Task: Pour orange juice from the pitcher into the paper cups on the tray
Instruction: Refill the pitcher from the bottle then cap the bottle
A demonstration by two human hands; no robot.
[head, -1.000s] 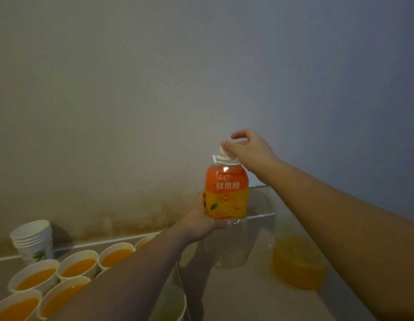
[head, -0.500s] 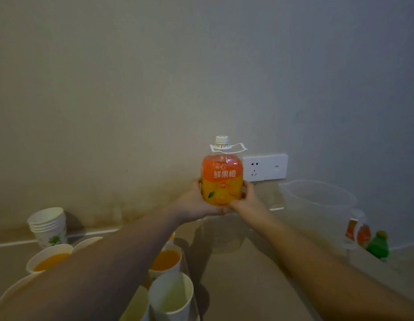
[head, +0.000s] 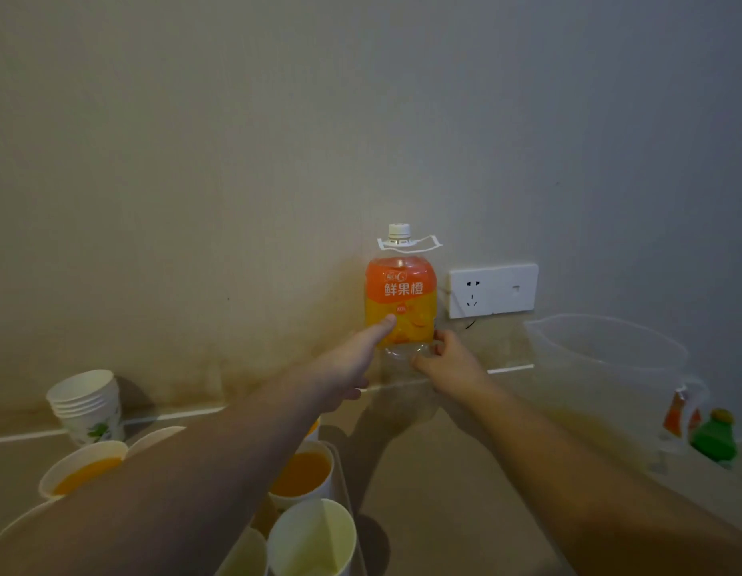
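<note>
I have both hands on the juice bottle [head: 400, 299] at the back edge of the table [head: 452, 484], close against the wall beside the socket [head: 493, 289]. Its cap [head: 399, 230] is on and the clear lower part looks empty, so I judge it light, thin-walled and easy to dent; the glossy label could slip under a loose hold.

My left hand [head: 344, 370] wraps the bottle from the left, thumb laid flat on the orange label, the other fingers hidden behind it. My right hand [head: 444, 361] pinches the clear lower part with curled fingers. Both grips are closed on the bottle, not spread. I cannot tell whether its base rests on the table or hangs just above it.

The pitcher [head: 610, 367] stands well to the right, near the table's right edge, clear plastic and soft in outline; I cannot make out how much juice is in it. I judge it stiff but awkward when full, best taken by the handle side on its right, which is hard to see here. A small bottle [head: 712, 436] with a green body stands just past it.

The tray [head: 348, 492] sits at the front left with paper cups: one filled cup [head: 301, 476] shows orange, one empty cup [head: 313, 538] is at the near edge. They are flimsy and tip easily. A stack of spare cups [head: 87, 403] stands at the back left.
</note>
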